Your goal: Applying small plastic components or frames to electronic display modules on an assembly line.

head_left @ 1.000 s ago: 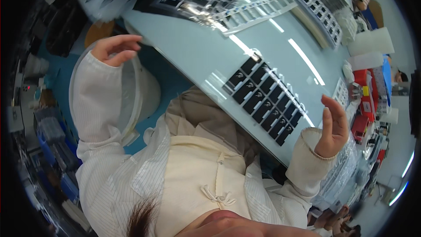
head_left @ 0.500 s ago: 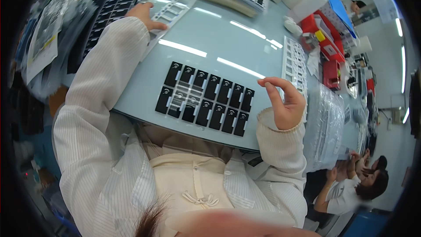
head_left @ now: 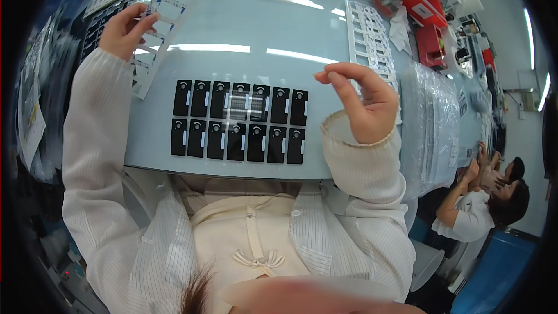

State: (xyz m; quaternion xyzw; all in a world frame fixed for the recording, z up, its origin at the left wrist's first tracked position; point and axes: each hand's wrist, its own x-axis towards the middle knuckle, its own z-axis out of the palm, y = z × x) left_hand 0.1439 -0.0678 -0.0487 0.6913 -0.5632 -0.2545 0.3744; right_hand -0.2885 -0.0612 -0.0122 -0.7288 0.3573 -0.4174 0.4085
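From where I stand, crumpled clear bags (head_left: pixel 43 119) crowd the far left, beside a set of dark pieces (head_left: pixel 100 30) in close rows. Next comes the left hand (head_left: pixel 123 34), its thumb and fingers closed on the near edge of a long, see-through slotted strip (head_left: pixel 168 20) that slants over the table (head_left: pixel 250 26). Rightward sit fourteen black pieces (head_left: pixel 236 141), two rows of seven with no gap in either, so the setting-out looks complete to me. The strip is apart from them and covers none, so nothing looks joined there so far. Beyond their right end hangs the right hand (head_left: pixel 375 104), fingers bent, thumb tip close to the forefinger's; I see nothing between them, and can't tell whether they meet. Past it lie a white slotted tray (head_left: pixel 367 35), a plastic-wrapped stack (head_left: pixel 427 134) and a red box (head_left: pixel 430 46).
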